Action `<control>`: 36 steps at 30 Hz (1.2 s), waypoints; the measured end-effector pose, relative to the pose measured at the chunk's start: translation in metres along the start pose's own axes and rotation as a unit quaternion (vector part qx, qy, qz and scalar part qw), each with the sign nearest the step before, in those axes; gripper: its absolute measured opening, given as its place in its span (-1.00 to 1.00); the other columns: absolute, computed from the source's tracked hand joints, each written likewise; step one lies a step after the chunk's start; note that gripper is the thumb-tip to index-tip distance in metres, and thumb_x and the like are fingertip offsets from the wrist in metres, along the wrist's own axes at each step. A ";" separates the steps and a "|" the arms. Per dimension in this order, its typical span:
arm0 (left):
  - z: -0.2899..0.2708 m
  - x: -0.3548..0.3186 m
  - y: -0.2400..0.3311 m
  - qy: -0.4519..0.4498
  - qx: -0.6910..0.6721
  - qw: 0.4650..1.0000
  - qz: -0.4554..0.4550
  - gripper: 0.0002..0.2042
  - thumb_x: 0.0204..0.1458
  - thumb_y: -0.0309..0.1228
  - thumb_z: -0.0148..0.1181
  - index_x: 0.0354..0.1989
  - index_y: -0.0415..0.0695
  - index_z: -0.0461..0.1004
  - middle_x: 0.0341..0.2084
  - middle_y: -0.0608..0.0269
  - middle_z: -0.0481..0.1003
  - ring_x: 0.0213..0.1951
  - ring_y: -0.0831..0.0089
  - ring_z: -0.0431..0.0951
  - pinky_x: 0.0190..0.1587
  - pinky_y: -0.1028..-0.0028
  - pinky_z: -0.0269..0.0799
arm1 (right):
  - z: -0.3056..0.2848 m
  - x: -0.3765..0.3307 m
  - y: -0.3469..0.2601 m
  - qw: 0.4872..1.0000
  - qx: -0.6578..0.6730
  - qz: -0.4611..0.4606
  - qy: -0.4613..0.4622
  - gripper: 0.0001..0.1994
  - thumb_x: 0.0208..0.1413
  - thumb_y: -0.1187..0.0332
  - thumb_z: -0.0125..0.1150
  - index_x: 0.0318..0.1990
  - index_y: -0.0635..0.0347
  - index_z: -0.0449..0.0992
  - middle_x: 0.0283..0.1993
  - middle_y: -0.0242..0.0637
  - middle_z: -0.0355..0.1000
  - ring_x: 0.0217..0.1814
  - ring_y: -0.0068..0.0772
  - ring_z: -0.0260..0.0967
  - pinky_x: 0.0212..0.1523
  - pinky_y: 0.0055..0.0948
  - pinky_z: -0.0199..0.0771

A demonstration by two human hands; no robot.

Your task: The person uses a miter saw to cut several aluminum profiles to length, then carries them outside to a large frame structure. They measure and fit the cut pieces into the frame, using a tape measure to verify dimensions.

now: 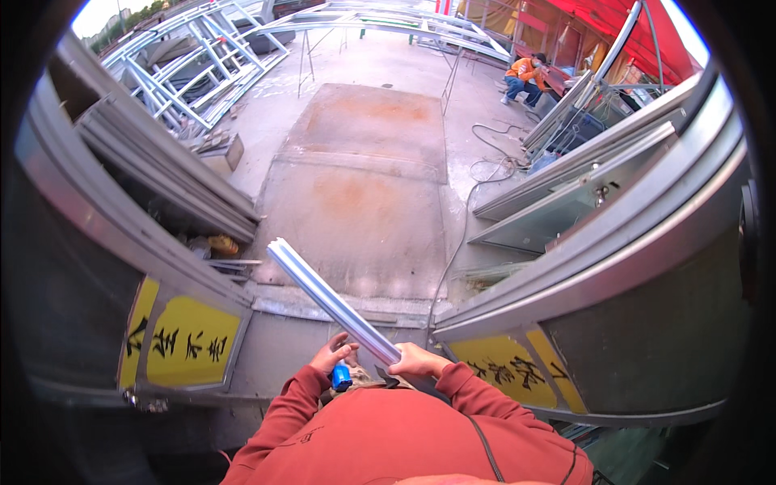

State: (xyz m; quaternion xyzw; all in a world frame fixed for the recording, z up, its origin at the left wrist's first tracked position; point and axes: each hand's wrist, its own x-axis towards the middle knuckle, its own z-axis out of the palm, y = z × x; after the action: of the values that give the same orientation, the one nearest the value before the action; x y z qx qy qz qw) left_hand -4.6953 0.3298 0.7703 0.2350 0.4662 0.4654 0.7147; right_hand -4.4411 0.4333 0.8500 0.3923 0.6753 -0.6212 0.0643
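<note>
A long silver metal profile (327,301), ribbed along its length, slants from my waist up to the left, with its far end raised toward the doorway. My right hand (414,360) is closed around its near end. To the left of the bar, my left hand (330,354) has its thumb and forefinger apart and does not grip the bar. Just below that hand is a small blue object (342,377) of a kind I cannot make out; whether the hand touches it is unclear. A dark pointed piece (388,377) shows below the bar's near end.
Metal doors with yellow panels (192,341) stand open on both sides. Rusty floor plates (356,202) lie beyond the threshold. A cable (459,250) runs along the right. Further off are welded frames (194,69), a frame on stands (388,20) and a crouching person in orange (525,77).
</note>
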 end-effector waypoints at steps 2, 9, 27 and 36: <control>-0.005 0.056 0.035 -0.074 -0.057 0.994 -0.061 -0.10 -0.04 0.03 0.37 0.38 -0.17 0.04 0.02 0.09 0.46 -0.33 0.45 0.55 -0.27 0.49 0.54 | -0.030 0.027 -0.037 1.000 -0.006 0.025 -0.003 -0.53 -0.18 0.23 0.34 -0.12 0.36 0.47 -0.29 -0.22 0.51 -0.21 -0.41 0.44 -0.12 -0.38 0.43; 0.005 0.177 0.150 -0.070 -0.156 0.973 -0.155 -0.35 0.05 -0.06 0.28 0.23 -0.12 0.20 0.06 0.05 0.46 -0.45 0.45 0.50 -0.44 0.42 0.49 | -0.133 0.117 -0.073 0.999 -0.031 0.038 -0.018 -0.45 -0.20 0.09 0.32 -0.04 0.24 0.48 -0.26 -0.13 0.54 -0.18 -0.24 0.50 -0.11 -0.35 0.42; -0.054 0.561 0.385 0.071 -0.237 0.969 0.007 -0.48 0.07 -0.03 0.27 0.05 -0.16 0.35 -0.04 -0.09 0.49 -0.57 0.43 0.45 -0.53 0.40 0.48 | -0.554 0.285 -0.022 0.995 0.027 0.067 -0.066 -0.38 -0.19 -0.01 0.31 -0.05 0.31 0.51 -0.16 -0.19 0.50 -0.11 -0.34 0.41 -0.09 -0.39 0.36; -0.033 0.816 0.500 0.132 -0.178 0.969 -0.106 -0.55 0.12 0.01 0.17 -0.07 -0.14 0.38 -0.15 -0.05 0.56 -0.60 0.40 0.41 -0.53 0.40 0.42 | -0.746 0.367 -0.013 0.989 0.003 0.137 -0.050 -0.34 -0.24 0.01 0.45 -0.01 0.27 0.48 -0.08 -0.14 0.52 -0.04 -0.31 0.44 0.01 -0.32 0.37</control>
State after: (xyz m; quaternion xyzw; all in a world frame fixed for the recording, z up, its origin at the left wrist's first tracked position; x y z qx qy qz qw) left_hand -4.8398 1.2761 0.7755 -0.0104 0.4884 0.4899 0.7220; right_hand -4.4010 1.2632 0.8134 0.4497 0.6092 -0.6276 0.1810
